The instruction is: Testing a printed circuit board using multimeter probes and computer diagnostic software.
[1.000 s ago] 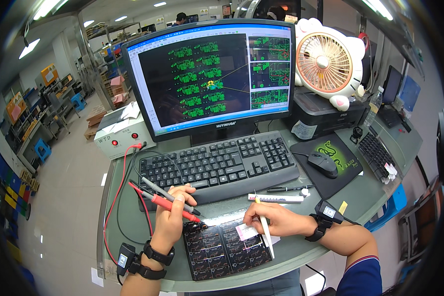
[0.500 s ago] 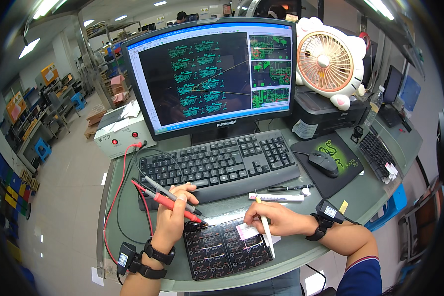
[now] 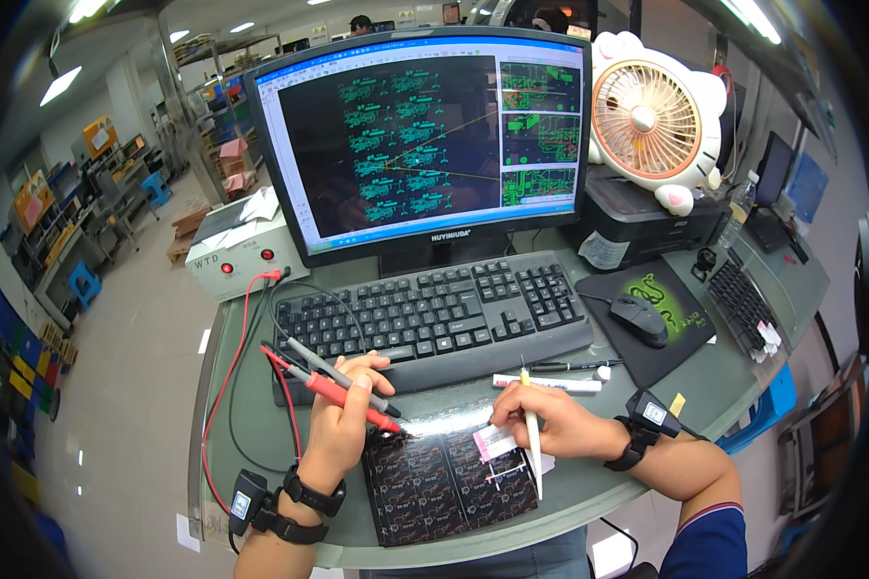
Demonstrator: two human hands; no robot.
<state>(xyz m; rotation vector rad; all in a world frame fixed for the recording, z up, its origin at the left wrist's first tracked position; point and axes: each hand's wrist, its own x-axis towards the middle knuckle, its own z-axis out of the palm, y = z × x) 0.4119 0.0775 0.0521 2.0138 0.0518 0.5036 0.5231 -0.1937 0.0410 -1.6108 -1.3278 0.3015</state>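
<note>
A dark panel of printed circuit boards [image 3: 417, 494] lies flat at the table's front edge. Over its far left corner, my left hand [image 3: 330, 436] is closed round two test probes. The red probe [image 3: 341, 394] and the grey-black probe [image 3: 311, 359] both point right, toward the panel's far edge; I cannot tell whether their tips touch it. My right hand [image 3: 572, 430] is closed round a slim white pen-like tool [image 3: 533, 455], held nearly upright above the panel's right part. Beside its fingertips is a small pink-and-white paper slip [image 3: 495, 444], over the boards.
Behind the panel sits a black keyboard [image 3: 425, 323], with a white marker [image 3: 550, 384] and a black pen [image 3: 562, 366] before it. A mouse [image 3: 637, 319] rests on its pad at right. Probe leads run to a white box [image 3: 241, 253]. A monitor [image 3: 434, 239] and fan [image 3: 644, 120] stand behind.
My right hand has shifted slightly right with the pen-like tool, and more of the pink-and-white slip shows. My left hand keeps its hold on the probes. The whole view has shifted a little.
</note>
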